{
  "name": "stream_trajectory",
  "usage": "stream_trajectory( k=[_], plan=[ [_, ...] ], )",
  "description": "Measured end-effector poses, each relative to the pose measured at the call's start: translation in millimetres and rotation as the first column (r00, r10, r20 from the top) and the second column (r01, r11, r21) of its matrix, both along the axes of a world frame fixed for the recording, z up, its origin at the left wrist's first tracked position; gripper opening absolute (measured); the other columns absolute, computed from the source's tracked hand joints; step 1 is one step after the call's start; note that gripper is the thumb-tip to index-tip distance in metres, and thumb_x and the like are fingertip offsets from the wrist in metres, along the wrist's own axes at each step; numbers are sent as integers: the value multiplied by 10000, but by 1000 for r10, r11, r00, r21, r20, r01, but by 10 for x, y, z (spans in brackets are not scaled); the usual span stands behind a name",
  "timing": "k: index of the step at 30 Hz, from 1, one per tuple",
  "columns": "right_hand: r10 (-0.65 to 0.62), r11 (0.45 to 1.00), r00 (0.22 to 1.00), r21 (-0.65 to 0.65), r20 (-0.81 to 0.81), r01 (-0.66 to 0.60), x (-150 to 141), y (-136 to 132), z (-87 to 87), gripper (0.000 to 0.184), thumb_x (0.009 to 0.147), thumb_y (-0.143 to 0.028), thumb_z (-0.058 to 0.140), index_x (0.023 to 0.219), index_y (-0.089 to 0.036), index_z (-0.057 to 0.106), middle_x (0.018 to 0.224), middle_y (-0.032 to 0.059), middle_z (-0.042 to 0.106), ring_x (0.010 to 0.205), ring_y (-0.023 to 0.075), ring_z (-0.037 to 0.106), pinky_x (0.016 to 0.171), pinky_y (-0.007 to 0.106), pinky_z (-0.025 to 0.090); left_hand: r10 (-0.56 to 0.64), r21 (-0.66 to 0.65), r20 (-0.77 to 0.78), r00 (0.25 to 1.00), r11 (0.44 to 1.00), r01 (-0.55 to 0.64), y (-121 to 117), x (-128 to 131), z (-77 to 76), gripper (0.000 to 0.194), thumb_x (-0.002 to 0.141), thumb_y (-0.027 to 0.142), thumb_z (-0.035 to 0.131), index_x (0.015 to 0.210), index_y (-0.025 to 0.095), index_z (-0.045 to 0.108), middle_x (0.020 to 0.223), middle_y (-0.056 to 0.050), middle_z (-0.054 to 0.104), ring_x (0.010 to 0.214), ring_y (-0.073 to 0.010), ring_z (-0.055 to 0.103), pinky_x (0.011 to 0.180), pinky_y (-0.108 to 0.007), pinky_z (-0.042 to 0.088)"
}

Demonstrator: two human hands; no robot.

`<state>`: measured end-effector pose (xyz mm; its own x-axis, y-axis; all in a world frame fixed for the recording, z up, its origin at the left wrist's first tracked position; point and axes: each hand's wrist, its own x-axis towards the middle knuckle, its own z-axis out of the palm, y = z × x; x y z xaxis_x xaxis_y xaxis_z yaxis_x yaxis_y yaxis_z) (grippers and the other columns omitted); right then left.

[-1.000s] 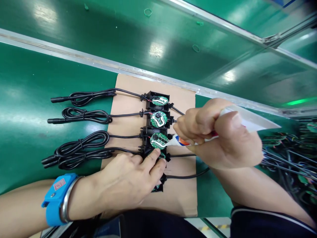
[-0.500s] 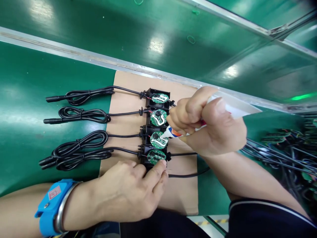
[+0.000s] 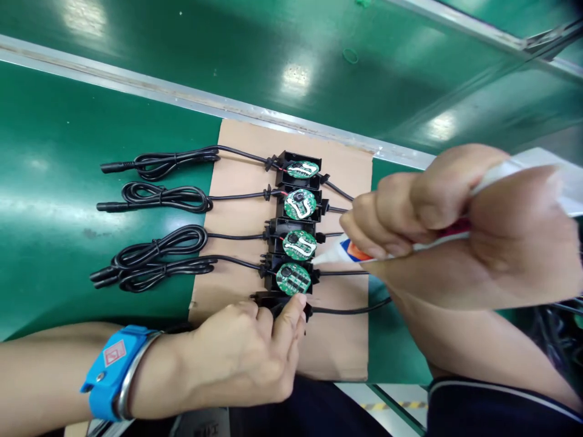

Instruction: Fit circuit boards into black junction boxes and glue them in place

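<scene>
My right hand (image 3: 460,224) is closed around a white glue tube (image 3: 348,250) with an orange and blue label. Its pointed nozzle tip is just right of the boards, near the gap between the lower two. My left hand (image 3: 246,352) is closed, the index fingertip against the lower edge of the nearest round green circuit board (image 3: 294,279); its thumb is hidden. No white glue line shows on this board. White glue lines lie on the third board (image 3: 299,245), the second board (image 3: 300,205) and the far board (image 3: 303,170). Each board sits on a black housing (image 3: 286,178).
Black cables (image 3: 159,249) with plugs lie coiled at left; others run right from the housings. Another black housing (image 3: 264,298) is partly under my left hand. Cardboard (image 3: 339,346) lies beneath on a green table (image 3: 40,243). A metal rail (image 3: 182,91) crosses behind.
My right hand has drawn the glue nozzle off the third board, to the right and slightly down. My left fingertip stays at the nearest board. The view has shifted slightly.
</scene>
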<state>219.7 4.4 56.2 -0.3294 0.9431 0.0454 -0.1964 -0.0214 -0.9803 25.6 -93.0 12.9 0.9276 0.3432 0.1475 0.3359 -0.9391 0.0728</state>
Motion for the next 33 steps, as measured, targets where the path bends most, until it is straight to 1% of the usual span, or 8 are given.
stream_trajectory(
  k=[2, 6, 12, 15, 20, 25, 29, 33],
  plan=[
    [24, 998, 998, -56, -50, -27, -76, -108, -24, 449, 913, -464, 643, 617, -198, 434, 514, -61, 231, 397, 65, 255, 381, 248, 257, 7, -6, -33, 999, 1000, -7, -52, 8, -8, 436, 919, 115, 473, 1322, 19, 608, 1351, -258, 586, 564, -154, 613, 401, -278, 441],
    [49, 991, 989, -119, -136, -66, -256, -251, -188, 462, 907, -479, 651, 612, -199, 432, 527, -65, 259, 405, 64, 235, 384, 253, 214, 47, -6, -29, 998, 999, -48, -126, 28, -41, 435, 937, 133, 471, 1335, 6, 592, 1337, -278, 591, 527, -140, 577, 388, -283, 426],
    [81, 993, 993, -75, -80, -87, -335, -275, -311, 456, 918, -488, 618, 615, -204, 431, 522, -58, 275, 430, 79, 251, 425, 273, 187, 58, -31, -8, 998, 998, -59, -142, 43, -71, 409, 948, 138, 470, 1314, 20, 609, 1290, -288, 625, 546, -146, 599, 409, -280, 448],
    [126, 991, 990, -32, -68, -128, -315, -269, -301, 436, 942, -458, 569, 617, -202, 432, 520, -54, 274, 428, 80, 251, 422, 273, 183, 63, -29, 7, 998, 998, -62, -142, 47, -72, 402, 943, 140, 474, 1296, 21, 625, 1327, -286, 597, 538, -143, 595, 404, -281, 448],
    [60, 995, 998, -75, -32, -62, -247, -317, -234, 458, 916, -492, 619, 616, -201, 434, 539, -60, 254, 442, 77, 228, 431, 271, 184, 70, -10, 13, 997, 998, -70, -135, 51, -66, 410, 937, 134, 473, 1298, 13, 627, 1328, -270, 599, 534, -153, 599, 392, -286, 442],
    [62, 997, 998, -54, -11, -62, -159, -382, -170, 427, 929, -459, 596, 622, -195, 458, 539, -51, 283, 443, 81, 270, 425, 272, 220, 48, 30, 30, 998, 998, -49, -125, 53, -51, 389, 917, 114, 475, 1238, 8, 669, 1273, -266, 634, 499, -147, 586, 373, -275, 422],
    [-3, 997, 1000, -73, 20, 4, -115, -418, -139, 449, 876, -471, 693, 601, -192, 473, 524, -54, 305, 447, 84, 288, 436, 274, 230, 43, 26, 18, 999, 999, -44, -129, 39, -56, 400, 919, 105, 477, 1265, -9, 642, 1245, -286, 642, 546, -166, 621, 390, -272, 444],
    [-26, 996, 999, -82, 32, 29, -77, -401, -128, 461, 893, -492, 656, 592, -196, 472, 527, -51, 294, 438, 85, 273, 445, 284, 224, 32, 17, -5, 999, 999, -32, -125, 30, -56, 404, 918, 102, 484, 1279, -3, 632, 1244, -291, 644, 548, -163, 623, 397, -273, 461]
  ],
)
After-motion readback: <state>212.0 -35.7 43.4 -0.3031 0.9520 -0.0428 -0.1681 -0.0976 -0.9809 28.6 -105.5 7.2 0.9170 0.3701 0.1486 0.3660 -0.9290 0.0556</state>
